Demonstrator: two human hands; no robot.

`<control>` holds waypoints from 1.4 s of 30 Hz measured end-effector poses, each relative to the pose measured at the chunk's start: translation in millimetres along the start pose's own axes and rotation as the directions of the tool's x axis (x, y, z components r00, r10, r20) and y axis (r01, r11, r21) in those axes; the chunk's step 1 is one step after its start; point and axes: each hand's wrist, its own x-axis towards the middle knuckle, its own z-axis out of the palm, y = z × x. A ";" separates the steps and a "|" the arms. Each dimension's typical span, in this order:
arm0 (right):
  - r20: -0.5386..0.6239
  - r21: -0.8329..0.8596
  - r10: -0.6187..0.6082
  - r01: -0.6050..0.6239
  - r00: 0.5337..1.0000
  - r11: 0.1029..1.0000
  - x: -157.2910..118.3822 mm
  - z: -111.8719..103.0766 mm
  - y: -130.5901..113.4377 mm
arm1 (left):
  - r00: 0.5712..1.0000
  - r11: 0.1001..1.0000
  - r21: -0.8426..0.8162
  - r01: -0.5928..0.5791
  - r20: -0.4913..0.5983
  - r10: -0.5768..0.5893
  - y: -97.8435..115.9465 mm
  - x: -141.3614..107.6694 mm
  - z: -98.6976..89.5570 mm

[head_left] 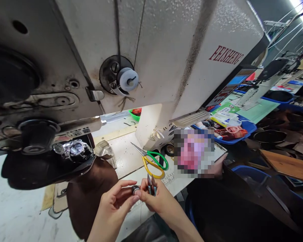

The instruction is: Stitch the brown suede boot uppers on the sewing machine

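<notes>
Both hands meet low in the middle of the head view. My left hand (118, 201) pinches a small round bobbin-like piece (135, 190), dark with a pale side, between thumb and fingers. My right hand (154, 198) touches the same piece with its fingertips and has small thread snips (152, 185) held in its curled fingers, blades up. Just beyond the hands, scissors (154, 163) with one green and one yellow handle lie on the machine bed. A brown piece of material (91, 195) lies to the left of my left hand, under the sewing head.
A large sewing machine (166, 60) fills the upper view, with a white bobbin (128, 79) on its front. A roll of tape (169, 150) lies by its base. Blue baskets (249, 129) of supplies and a wooden board (288, 165) are at the right.
</notes>
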 end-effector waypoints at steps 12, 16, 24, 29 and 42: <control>0.113 -0.492 -0.527 0.508 0.843 0.707 -10.1 -0.2 -45.9 | 0.982 0.983 0.138 -0.118 -0.129 0.136 20.0 -15.9 -2.8; 0.234 -0.519 -0.538 0.572 0.810 0.636 -1.7 9.8 -50.8 | 0.948 0.967 0.121 -0.224 -0.205 0.245 25.0 -25.6 5.0; 0.127 -0.408 -0.247 0.277 0.961 0.870 2.2 17.3 -31.3 | 0.965 0.964 -0.258 -0.060 -0.261 -0.009 6.3 -26.4 -20.2; 0.231 -0.894 -0.476 0.378 0.849 0.241 -4.3 25.9 -13.3 | 0.918 0.897 -0.421 -0.134 -0.394 -0.048 8.8 -22.7 -17.9; 0.296 -0.443 -0.619 0.679 0.727 0.586 23.9 30.8 -23.7 | 0.853 0.974 0.097 -0.206 -0.470 0.227 9.4 -27.9 -25.6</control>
